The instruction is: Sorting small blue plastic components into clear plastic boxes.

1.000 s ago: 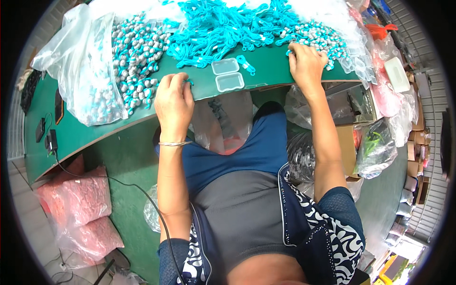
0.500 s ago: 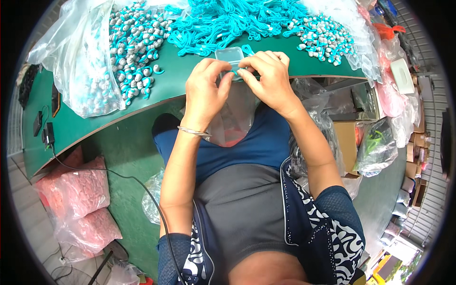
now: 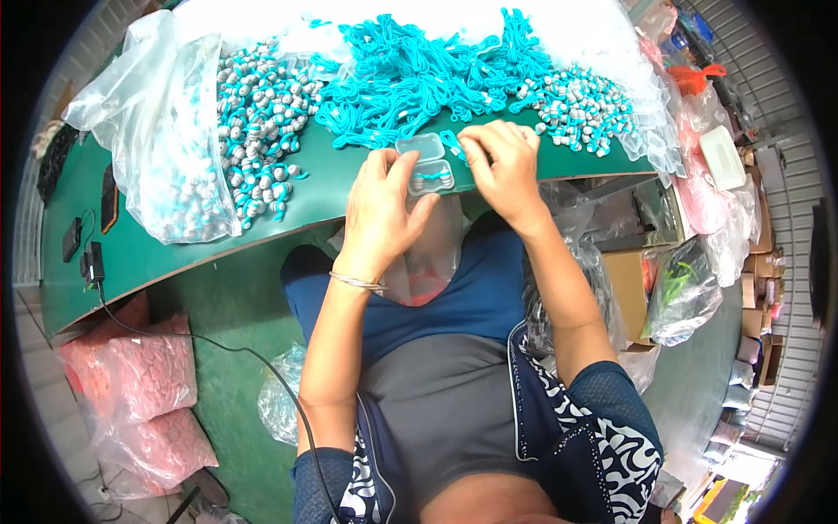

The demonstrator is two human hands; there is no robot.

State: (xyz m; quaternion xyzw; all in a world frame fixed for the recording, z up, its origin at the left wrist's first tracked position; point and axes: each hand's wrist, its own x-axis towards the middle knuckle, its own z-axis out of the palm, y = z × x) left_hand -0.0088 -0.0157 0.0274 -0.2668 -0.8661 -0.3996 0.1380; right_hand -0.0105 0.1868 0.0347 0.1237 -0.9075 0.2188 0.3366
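Green counter [image 3: 262, 210] curves across the upper part of our view, and it is crowded. A heap of turquoise cords [image 3: 410, 79] lies along its far side. To the left of that sits a spread of small grey and turquoise pieces [image 3: 262, 131], some of them spilling out of a clear bag [image 3: 166, 140]. A second, smaller cluster of the same pieces [image 3: 580, 109] lies to the right.

At the near edge of the counter our two hands meet over a small clear case [image 3: 428, 166], hinged open with its lid lying away from us. Our left hand [image 3: 380, 210] (a thin bangle [image 3: 356, 280] sits on its wrist) has its grip closed around the case from the left and below, thumb on its near side. Inside the lower half we can see a little turquoise cord and grey pieces. Our right hand [image 3: 499, 166] is just beside the case on its right, fingers curled and pinched together at a bit of turquoise cord by the case's upper right corner; whether it truly grips the cord or only presses on it we cannot tell.

Below the counter a clear bag hangs in front of our lap. Pink bags [image 3: 131, 393] lie on the floor to the left, and a black cable [image 3: 218, 345] runs down from the counter's left end. Cardboard boxes [image 3: 624, 288] and more bags stand to the right.
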